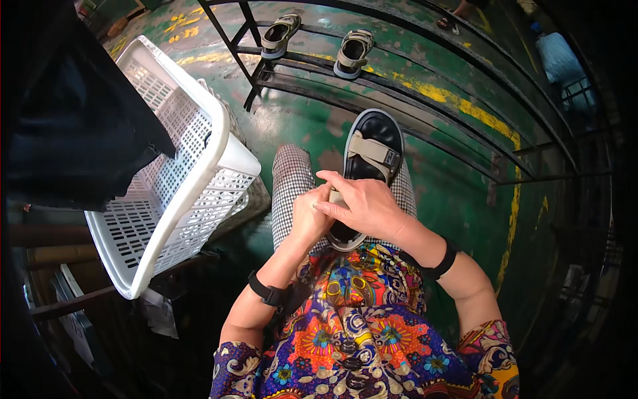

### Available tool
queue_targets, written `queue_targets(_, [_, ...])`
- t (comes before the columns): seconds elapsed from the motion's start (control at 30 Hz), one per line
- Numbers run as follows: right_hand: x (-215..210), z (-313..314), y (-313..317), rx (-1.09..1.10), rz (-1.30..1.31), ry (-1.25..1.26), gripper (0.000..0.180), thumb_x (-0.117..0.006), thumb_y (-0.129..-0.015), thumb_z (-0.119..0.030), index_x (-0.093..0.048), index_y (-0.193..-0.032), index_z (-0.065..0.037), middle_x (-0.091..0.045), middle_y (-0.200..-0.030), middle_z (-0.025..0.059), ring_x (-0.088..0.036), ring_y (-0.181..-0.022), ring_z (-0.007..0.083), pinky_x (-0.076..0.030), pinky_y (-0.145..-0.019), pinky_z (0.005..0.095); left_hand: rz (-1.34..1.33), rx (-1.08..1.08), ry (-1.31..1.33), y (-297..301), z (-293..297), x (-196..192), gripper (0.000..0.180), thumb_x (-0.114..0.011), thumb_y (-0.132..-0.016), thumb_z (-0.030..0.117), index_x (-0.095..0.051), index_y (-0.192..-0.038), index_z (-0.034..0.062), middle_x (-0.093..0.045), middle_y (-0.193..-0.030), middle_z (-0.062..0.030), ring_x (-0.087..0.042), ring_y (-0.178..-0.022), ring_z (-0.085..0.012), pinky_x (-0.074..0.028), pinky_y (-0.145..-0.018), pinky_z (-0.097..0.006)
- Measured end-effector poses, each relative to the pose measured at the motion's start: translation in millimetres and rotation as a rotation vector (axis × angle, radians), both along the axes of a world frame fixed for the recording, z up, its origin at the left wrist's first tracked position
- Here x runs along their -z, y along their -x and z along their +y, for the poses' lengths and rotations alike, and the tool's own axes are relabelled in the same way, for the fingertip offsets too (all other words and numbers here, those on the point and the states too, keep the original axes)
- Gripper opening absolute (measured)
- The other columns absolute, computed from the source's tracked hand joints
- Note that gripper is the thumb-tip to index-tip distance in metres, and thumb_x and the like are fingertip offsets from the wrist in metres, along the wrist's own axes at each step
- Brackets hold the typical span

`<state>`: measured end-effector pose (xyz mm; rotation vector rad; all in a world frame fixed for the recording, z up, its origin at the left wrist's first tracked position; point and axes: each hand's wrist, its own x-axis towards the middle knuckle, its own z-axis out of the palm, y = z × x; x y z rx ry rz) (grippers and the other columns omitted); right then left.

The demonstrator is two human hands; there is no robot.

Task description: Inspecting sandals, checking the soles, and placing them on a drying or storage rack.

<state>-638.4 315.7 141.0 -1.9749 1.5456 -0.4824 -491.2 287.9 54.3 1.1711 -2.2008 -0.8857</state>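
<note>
A sandal (pixel 373 147) with beige straps and a black footbed lies along my lap, its toe pointing away from me. My left hand (pixel 311 214) is closed at the left side of its rear strap, with the fingertips partly hidden. From the right, my right hand (pixel 369 205) reaches across the same strap, and its thumb and index finger come up against my left hand. A bit of beige strap shows between that thumb and finger. Both hands cover the middle of the sandal, while its black heel end shows below them.
At the left stands a white perforated plastic basket (pixel 216 136), with black sheet material (pixel 80 126) hanging over it. Ahead is a black metal rack (pixel 399 86) carrying two more sandals, one at the left (pixel 280 36) and one beside it (pixel 353 53). The green floor (pixel 452 206) has yellow lines.
</note>
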Motion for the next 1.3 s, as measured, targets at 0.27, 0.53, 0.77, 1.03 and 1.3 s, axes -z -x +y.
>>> queue_targets(0.27, [-46, -14, -4, 0.015, -0.186, 0.697, 0.034, -0.072, -0.074, -0.016, -0.063, -0.106, -0.008, -0.063, -0.104, 0.0065, -0.058, -0.099, 0.0267, -0.046, -0.087, 0.0391, 1.666, -0.141, -1.326, 12, 17, -16, 0.033, -0.050, -0.093, 0.010, -0.051, -0.124, 0.0008, -0.056, -0.120, -0.0122, -0.059, -0.106, -0.0208, -0.051, -0.086, -0.032])
queue_targets(0.53, [-23, 8, 12, 0.207, -0.506, 0.326, 0.022, -0.063, -0.081, -0.002, -0.063, -0.103, -0.001, -0.065, -0.099, 0.0119, -0.063, -0.092, 0.0256, -0.048, -0.083, 0.0339, 1.593, 0.085, -1.337, -18, 18, -1, 0.033, -0.050, -0.094, 0.021, -0.043, -0.122, 0.0048, -0.055, -0.081, -0.0097, -0.046, -0.071, -0.0215, -0.042, -0.076, -0.037])
queue_targets(0.77, [-11, 24, -6, 0.094, -0.475, 0.250, 0.021, -0.063, -0.081, -0.002, -0.062, -0.102, -0.001, -0.066, -0.097, 0.0110, -0.064, -0.088, 0.0249, -0.050, -0.076, 0.0332, 1.507, 0.156, -1.115, -28, 23, -21, 0.029, -0.051, -0.093, 0.016, -0.044, -0.117, 0.0017, -0.052, -0.080, -0.0082, -0.050, -0.076, -0.0198, -0.042, -0.081, -0.035])
queue_targets(1.03, [-14, 23, -5, 0.039, -0.459, 0.234, 0.022, -0.064, -0.080, -0.003, -0.062, -0.102, -0.003, -0.066, -0.098, 0.0097, -0.064, -0.087, 0.0251, -0.051, -0.077, 0.0335, 1.316, 0.028, -1.142, -33, 18, -24, 0.028, -0.058, -0.091, 0.011, -0.048, -0.117, 0.0031, -0.051, -0.089, -0.0024, -0.052, -0.085, -0.0116, -0.046, -0.077, -0.023])
queue_targets(1.3, [39, 36, 4, 0.193, -0.435, -0.071, 0.093, -0.078, -0.074, -0.026, -0.021, -0.145, -0.004, -0.039, -0.139, 0.0189, -0.044, -0.126, 0.0293, -0.039, -0.102, 0.0375, 0.822, -0.502, -0.942, -21, -27, 39, 0.025, -0.052, -0.094, 0.020, -0.060, -0.109, 0.0023, -0.066, -0.094, -0.0095, -0.063, -0.080, -0.0189, -0.051, -0.069, -0.031])
